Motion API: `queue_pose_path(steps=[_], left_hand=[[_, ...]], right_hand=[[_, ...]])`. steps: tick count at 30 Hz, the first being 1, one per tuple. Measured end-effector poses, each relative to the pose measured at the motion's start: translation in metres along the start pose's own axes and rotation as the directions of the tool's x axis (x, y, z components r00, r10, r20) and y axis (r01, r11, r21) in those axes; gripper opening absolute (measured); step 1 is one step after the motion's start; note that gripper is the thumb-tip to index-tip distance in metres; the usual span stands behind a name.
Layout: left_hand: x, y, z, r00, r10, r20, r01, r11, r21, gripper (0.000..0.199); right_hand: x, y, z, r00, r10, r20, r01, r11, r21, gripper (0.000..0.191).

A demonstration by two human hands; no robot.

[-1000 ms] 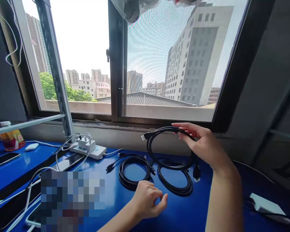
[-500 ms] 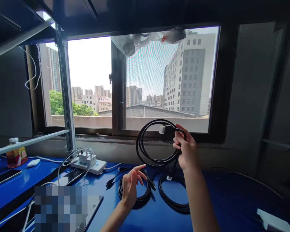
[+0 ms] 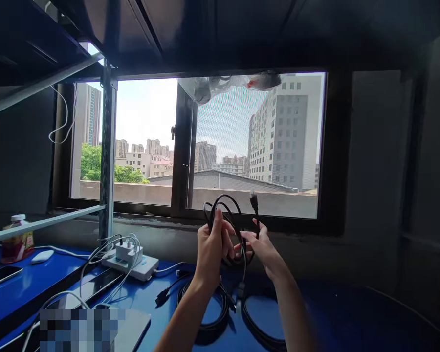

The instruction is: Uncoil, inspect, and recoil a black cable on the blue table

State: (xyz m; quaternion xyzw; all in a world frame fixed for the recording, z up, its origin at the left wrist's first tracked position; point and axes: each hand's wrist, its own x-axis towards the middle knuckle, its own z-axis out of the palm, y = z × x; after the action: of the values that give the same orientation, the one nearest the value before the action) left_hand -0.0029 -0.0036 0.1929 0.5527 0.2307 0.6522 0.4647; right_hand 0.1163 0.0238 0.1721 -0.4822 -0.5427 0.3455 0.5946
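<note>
Fingers of both hands, left (image 3: pixel 211 244) and right (image 3: pixel 261 248), pinching black coiled cable (image 3: pixel 230 215) above blue table (image 3: pixel 337 318).

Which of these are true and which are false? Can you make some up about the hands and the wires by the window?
1. Both hands hold the black cable up in the air. True: left hand and right hand both grip it.
2. The table is red. False: it is blue.
3. Two more coiled cables lie on the table. True.
4. The white power strip lies right of the hands. False: it lies to their left.
5. The bottle stands on the far left. True.
</note>
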Motion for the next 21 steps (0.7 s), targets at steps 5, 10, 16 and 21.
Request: queue_pose_path(steps=[5, 10, 16, 21], left_hand=[[0.009, 0.009, -0.013, 0.982, -0.100, 0.159, 0.102, 0.995, -0.003, 0.063], [0.020, -0.011, -0.021, 0.964, -0.138, 0.227, 0.122, 0.989, 0.085, 0.059], [0.033, -0.031, -0.024, 0.980, -0.033, 0.195, -0.019, 0.966, 0.260, 0.066], [0.033, -0.029, -0.029, 0.986, -0.013, 0.166, -0.043, 0.942, 0.332, 0.062]], right_hand=[[-0.003, -0.001, -0.007, 0.976, 0.202, 0.083, -0.188, 0.970, -0.151, 0.048], [0.001, -0.007, -0.017, 0.988, 0.138, -0.069, -0.152, 0.946, -0.287, 0.022], [-0.011, -0.026, -0.015, 1.000, -0.020, -0.023, 0.011, 0.938, -0.346, 0.052], [-0.026, -0.029, -0.002, 0.987, -0.046, 0.151, 0.110, 0.886, -0.450, 0.070]])
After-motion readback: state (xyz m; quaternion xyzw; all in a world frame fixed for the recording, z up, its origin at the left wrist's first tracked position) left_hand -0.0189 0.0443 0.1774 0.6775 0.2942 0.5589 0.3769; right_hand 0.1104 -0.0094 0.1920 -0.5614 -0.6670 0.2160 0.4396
